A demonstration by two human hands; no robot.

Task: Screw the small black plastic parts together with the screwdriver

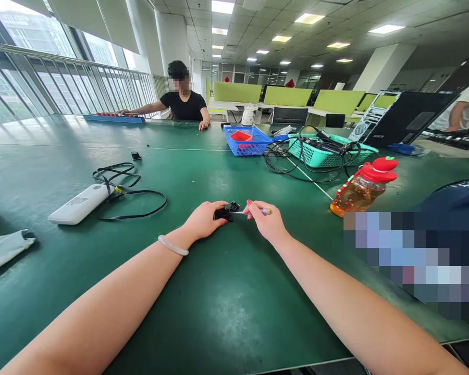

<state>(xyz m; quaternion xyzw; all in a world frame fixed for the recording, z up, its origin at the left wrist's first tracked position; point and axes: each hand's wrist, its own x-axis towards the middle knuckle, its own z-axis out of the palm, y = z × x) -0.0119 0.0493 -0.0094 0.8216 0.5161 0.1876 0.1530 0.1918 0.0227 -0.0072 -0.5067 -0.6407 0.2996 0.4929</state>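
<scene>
Near the middle of the green table (226,291), my left hand (204,221) grips a small black plastic part (222,213) between thumb and fingers. My right hand (266,221) is closed round the handle of a screwdriver (264,211). Its thin metal shaft points left, and the tip meets the black part or lies right beside it; I cannot tell which. Just behind the part sits a little black piece (234,206), too small to make out. A pale bangle (173,246) rings my left wrist.
Left lies a white power bank (80,204) with a black cable (148,214). Farther back are a blue basket (248,148) and a green basket (316,159) with tangled cables. A red-lidded bottle (357,192) stands right. A person in black (183,104) sits across the table.
</scene>
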